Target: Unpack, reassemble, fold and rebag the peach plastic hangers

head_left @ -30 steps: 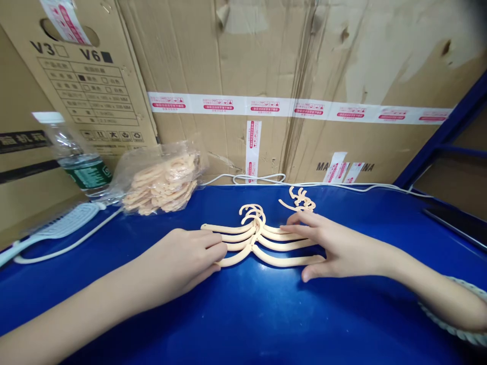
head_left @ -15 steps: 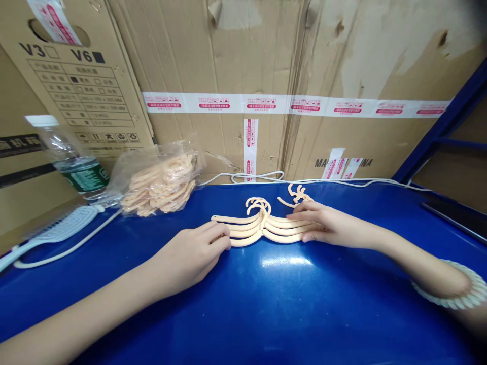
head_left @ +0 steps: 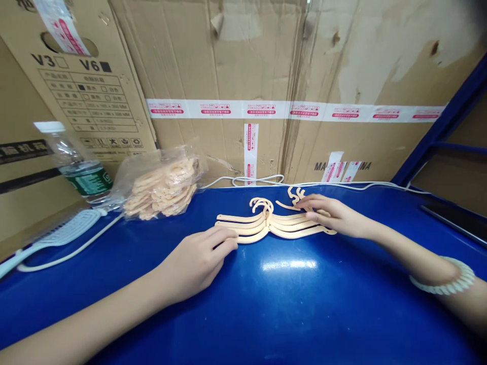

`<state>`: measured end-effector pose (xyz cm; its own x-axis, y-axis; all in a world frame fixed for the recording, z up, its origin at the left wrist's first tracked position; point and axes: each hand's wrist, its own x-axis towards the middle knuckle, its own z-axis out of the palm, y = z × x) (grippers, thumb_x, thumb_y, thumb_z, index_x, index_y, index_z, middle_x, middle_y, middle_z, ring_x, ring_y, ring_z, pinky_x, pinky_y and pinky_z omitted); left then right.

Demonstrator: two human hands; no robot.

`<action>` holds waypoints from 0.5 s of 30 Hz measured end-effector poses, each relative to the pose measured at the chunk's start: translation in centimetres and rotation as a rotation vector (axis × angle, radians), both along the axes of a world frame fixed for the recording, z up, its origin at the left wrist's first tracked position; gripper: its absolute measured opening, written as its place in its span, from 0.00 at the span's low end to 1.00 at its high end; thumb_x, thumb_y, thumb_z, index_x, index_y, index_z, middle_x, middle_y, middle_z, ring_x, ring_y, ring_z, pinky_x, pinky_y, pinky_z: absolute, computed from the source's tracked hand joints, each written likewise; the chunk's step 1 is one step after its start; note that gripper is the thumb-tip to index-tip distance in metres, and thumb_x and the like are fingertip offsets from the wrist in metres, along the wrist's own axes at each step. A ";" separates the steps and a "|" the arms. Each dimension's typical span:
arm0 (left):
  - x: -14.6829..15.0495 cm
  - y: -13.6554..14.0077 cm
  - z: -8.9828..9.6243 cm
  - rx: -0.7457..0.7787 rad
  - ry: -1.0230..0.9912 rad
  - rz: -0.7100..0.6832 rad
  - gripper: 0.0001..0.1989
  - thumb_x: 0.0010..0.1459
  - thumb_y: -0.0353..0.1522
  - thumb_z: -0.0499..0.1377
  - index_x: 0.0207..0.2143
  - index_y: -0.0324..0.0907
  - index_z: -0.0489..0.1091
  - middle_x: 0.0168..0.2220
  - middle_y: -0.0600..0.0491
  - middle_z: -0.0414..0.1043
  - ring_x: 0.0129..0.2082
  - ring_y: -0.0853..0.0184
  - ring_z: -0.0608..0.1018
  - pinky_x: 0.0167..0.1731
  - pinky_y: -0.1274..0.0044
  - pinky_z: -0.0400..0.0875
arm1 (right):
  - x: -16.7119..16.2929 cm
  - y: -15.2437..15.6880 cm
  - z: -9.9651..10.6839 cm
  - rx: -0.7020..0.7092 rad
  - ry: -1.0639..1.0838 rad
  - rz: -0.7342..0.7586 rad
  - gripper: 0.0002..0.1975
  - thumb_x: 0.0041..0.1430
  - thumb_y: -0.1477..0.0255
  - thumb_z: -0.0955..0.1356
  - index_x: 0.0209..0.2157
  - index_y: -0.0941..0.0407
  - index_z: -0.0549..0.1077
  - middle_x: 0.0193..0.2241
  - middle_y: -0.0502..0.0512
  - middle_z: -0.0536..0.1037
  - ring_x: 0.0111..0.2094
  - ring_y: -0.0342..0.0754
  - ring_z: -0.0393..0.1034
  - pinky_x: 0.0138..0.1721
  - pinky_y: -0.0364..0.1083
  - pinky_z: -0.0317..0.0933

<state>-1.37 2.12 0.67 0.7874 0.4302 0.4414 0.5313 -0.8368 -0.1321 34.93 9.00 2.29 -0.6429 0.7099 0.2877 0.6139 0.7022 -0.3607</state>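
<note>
Several small peach-coloured hangers [head_left: 251, 237] lie fanned in a row on the blue tabletop, their hooks bunched at the middle. My left hand [head_left: 201, 259] has its fingers bent together around the left end of the nearest hanger. Over the right ends of the row, my right hand [head_left: 338, 215] is lifted a little with fingers stretched and thumb apart. Its fingertips are by a second group of peach hangers [head_left: 288, 205] behind the row. That group is partly hidden by the hand, and whether the fingertips touch it is unclear.
A clear bag of peach hangers [head_left: 163, 185] sits at the back left, beside a water bottle [head_left: 85, 175] and a pale blue hairbrush [head_left: 72, 227]. A white cable [head_left: 342, 184] runs along the cardboard [head_left: 213, 147] at the back. A dark flat object [head_left: 456, 225] lies at the right edge.
My right hand has let go of the row's right ends and moved slightly right and up, uncovering a hanger tip. My left hand keeps its hold; the view has shifted slightly.
</note>
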 end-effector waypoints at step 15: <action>0.2 -0.8 0.0 0.113 -0.047 -0.099 0.12 0.65 0.24 0.48 0.39 0.39 0.71 0.44 0.46 0.77 0.43 0.59 0.79 0.39 0.70 0.77 | -2.6 6.3 1.3 -0.051 -0.455 -0.558 0.31 0.45 0.42 0.69 0.32 0.57 0.79 0.26 0.62 0.80 0.30 0.59 0.77 0.32 0.51 0.68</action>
